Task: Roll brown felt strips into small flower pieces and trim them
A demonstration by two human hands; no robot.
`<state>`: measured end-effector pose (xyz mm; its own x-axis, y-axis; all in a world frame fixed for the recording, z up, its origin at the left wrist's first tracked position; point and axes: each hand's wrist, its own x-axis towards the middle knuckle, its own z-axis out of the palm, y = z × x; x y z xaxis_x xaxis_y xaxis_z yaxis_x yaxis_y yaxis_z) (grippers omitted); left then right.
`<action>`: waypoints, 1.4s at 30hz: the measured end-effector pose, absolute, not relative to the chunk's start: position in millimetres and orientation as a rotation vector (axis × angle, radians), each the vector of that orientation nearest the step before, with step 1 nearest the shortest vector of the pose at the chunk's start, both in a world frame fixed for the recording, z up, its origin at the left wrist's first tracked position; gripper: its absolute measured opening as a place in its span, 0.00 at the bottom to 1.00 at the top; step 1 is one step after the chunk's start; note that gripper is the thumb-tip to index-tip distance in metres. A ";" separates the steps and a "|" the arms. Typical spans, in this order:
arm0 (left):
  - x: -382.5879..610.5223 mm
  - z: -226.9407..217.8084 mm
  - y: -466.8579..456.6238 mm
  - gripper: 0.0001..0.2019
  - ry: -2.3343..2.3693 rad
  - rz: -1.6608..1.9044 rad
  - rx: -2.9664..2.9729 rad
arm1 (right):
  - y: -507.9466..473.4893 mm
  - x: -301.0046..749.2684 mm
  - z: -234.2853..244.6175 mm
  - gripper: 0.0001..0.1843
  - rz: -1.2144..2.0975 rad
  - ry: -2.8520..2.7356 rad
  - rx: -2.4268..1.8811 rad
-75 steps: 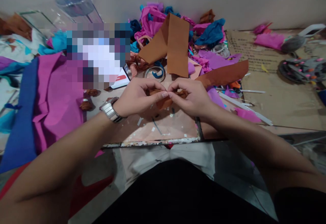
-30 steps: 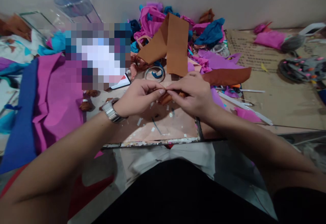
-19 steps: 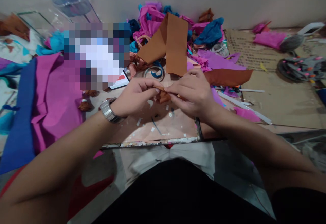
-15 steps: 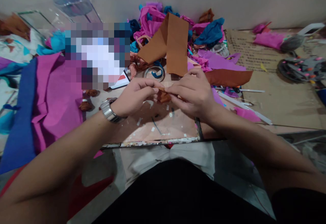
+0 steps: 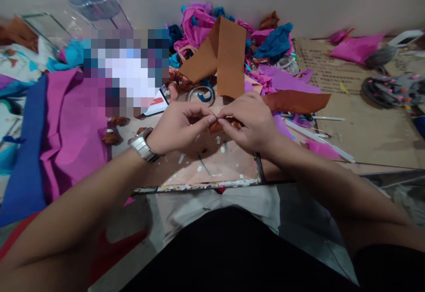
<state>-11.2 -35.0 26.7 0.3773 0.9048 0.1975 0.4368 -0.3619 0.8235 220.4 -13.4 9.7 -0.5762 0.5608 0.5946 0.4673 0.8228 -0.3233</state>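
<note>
Over the table, my left hand (image 5: 179, 128) and my right hand (image 5: 252, 119) meet fingertip to fingertip, both closed in a pinch. Between and just below them shows a small piece of brown crepe paper (image 5: 216, 127), mostly hidden by the fingers. A folded strip of brown crepe paper (image 5: 231, 59) lies right behind the hands. Beside it is a clear ring (image 5: 200, 96), perhaps a tape roll, with a blue scrap in it. Another brown strip (image 5: 299, 101) stretches out beyond my right hand. Small brown twisted bundles (image 5: 112, 137) rest left of my left wrist.
Pink paper sheets (image 5: 75, 128) and a blue sheet (image 5: 26, 150) cover the left side. A blurred-out phone-like screen (image 5: 156, 105) stands behind my left hand. Crumpled pink and blue paper (image 5: 195, 22) piles at the wall. Cardboard (image 5: 372, 132) and white sticks (image 5: 320, 141) lie right.
Both hands have shifted slightly, and their fingertips now pinch closer together. Less of the brown paper shows between them. The things on the table are the same.
</note>
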 end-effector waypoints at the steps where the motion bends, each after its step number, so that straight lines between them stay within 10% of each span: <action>1: -11.7 25.9 -35.5 0.15 1.171 0.888 2.012 | -13.3 219.8 9.3 0.08 0.185 -2.294 -0.764; 16: -12.7 27.6 -36.7 0.10 1.250 0.899 2.413 | -13.2 211.7 9.1 0.06 0.831 -2.111 -0.827; 42: -13.0 28.4 -37.7 0.12 1.196 0.888 2.176 | -10.9 216.0 5.8 0.04 0.510 -2.169 -0.719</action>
<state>-13.0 -37.7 28.4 0.4012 0.8648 0.3019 0.5392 -0.4894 0.6854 216.0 -10.9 5.8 -0.5367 0.6388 0.5513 0.3265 0.7597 -0.5624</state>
